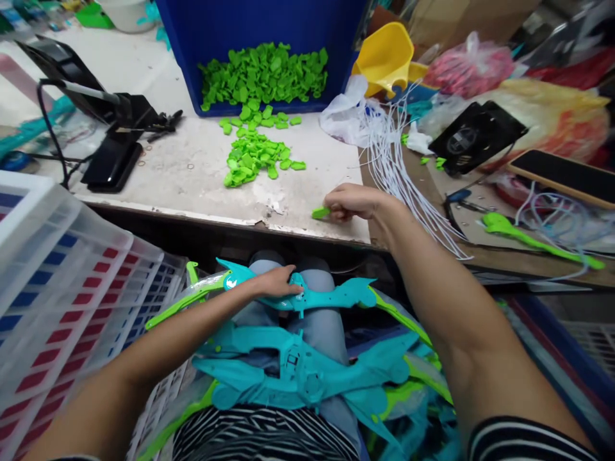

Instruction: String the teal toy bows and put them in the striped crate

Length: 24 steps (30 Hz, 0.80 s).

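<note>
Lap point(318, 280) and bench point(175, 173) fill the head view. The person's right hand point(350, 202) is above the bench near its front edge, with the fingers curled in and a small green piece point(320, 212) pinched at the thumb side, sticking out to the left. Whether that piece touches the bench cannot be told.

The left hand point(278, 282) lies partly closed over the middle of a turquoise part point(334, 298), gripping it above the knees; some of its fingers are hidden. This part lies crosswise, with a light green strip point(396, 312) running from its right end and another on its left side, partly behind the left forearm. A second turquoise part point(314, 378) lies across the lap, closer to the striped shirt point(259, 432).

On the bench, a loose green pile point(254, 157) lies just in front of a blue bin point(262, 22), which holds many more green pieces point(269, 73). White cords point(391, 169) fan out beyond the right forearm and over the bench's front edge. Farther right, a phone point(571, 178) lies near a long green part point(538, 242). At the left stands a white plastic basket point(113, 234).
</note>
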### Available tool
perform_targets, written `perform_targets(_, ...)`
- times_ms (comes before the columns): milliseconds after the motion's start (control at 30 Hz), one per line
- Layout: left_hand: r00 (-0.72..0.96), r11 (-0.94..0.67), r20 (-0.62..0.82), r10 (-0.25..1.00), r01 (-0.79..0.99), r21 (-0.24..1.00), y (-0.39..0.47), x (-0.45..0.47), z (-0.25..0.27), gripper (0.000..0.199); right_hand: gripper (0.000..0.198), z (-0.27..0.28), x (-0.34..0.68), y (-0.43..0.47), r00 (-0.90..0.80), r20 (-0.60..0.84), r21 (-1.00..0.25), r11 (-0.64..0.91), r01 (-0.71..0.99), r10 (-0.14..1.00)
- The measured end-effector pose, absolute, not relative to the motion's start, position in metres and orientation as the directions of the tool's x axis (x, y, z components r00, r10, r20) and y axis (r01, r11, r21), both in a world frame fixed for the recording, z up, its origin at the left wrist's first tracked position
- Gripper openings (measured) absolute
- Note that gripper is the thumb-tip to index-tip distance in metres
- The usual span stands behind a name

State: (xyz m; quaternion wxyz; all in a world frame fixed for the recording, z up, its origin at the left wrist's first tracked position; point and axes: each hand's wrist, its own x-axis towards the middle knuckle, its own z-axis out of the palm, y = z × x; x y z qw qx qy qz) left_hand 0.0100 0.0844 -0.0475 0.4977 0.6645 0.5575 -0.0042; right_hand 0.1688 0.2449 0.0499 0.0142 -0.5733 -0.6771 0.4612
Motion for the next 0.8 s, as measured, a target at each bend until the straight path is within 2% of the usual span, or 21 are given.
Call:
perform_targets(67,0.376,0.25,-0.635,0.674,0.693,0.676,0.096,0.015,-0.052,0.05,0.036,0.051,0.167,0.25,-0.295,-0.516,-0.569,-0.064,0.819,0.804)
perform_targets(133,0.378,0.364,-0.682,0.626,0.632,0.684,0.101,0.019,-0.056,0.035,0.025,0.048,0.164,0.252,-0.279,-0.459,-0.519,0.0,0.855,0.843)
perform_targets(233,0.385,0.363,-0.634,0.671,0.574,0.734,0.102,0.021,-0.06,0.035,0.006,0.039,0.165,0.244,-0.272,-0.24,-0.458,0.138,0.878,0.932)
perform_targets(300,0.4,0.3,-0.571,0.717,0.562,0.771,0.101,0.02,-0.061,0.04,0.019,0.028,0.168,0.23,-0.268,-0.032,-0.399,0.234,0.887,0.963)
perform_targets(367,0.418,0.268,-0.54,0.73,0.552,0.789,0.102,0.02,-0.062,0.04,0.031,0.016,0.172,0.213,-0.287,0.14,-0.34,0.318,0.885,0.948)
perform_targets(500,0.435,0.267,-0.53,0.728,0.532,0.803,0.105,0.02,-0.065,0.041,0.031,-0.005,0.174,0.194,-0.4,0.287,-0.264,0.473,0.84,0.87)
perform_targets(667,0.445,0.316,-0.578,0.683,0.534,0.784,0.11,0.017,-0.07,0.035,0.024,-0.011,0.177,0.179,-0.474,0.37,-0.373,0.595,0.712,0.799)
perform_targets(800,0.406,0.356,-0.584,0.703,0.51,0.783,0.111,0.012,-0.075,0.028,0.023,-0.027,0.193,0.126,-0.584,0.465,-0.455,0.745,0.487,0.666)
